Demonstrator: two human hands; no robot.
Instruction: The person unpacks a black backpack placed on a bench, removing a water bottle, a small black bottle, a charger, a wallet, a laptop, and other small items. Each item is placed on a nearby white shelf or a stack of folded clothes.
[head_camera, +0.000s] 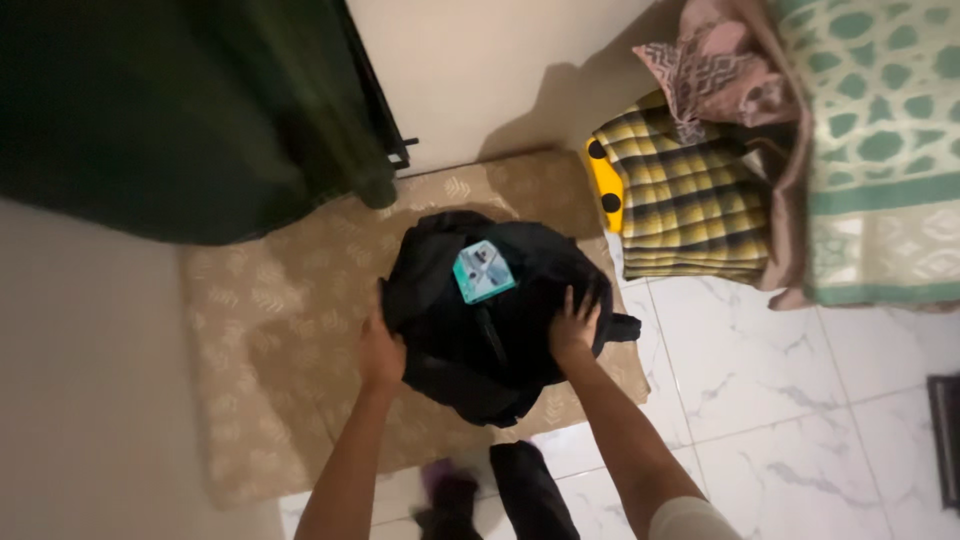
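L hand (381, 352): mine, gripping left edge of black backpack (480, 340).
R hand (574, 322): fingers spread, pressing on bag's right side.
Backpack: lying on beige leaf-print mat (260, 330) on floor, teal tag (483, 271) on top.
Farther: yellow checked blanket (690, 200) folded by bed (880, 150), w/ pink cloth (715, 70) above.

A white marble-patterned tiled floor (780, 370) carries everything here, and a beige leaf-patterned mat (270, 340) is spread on it under both hands. A black backpack (480, 330) rests on the mat, touched by the left hand (381, 352) and right hand (574, 325) on either side. Beyond the right hand, well apart, a folded yellow checked blanket (690, 200) lies on the tiles.
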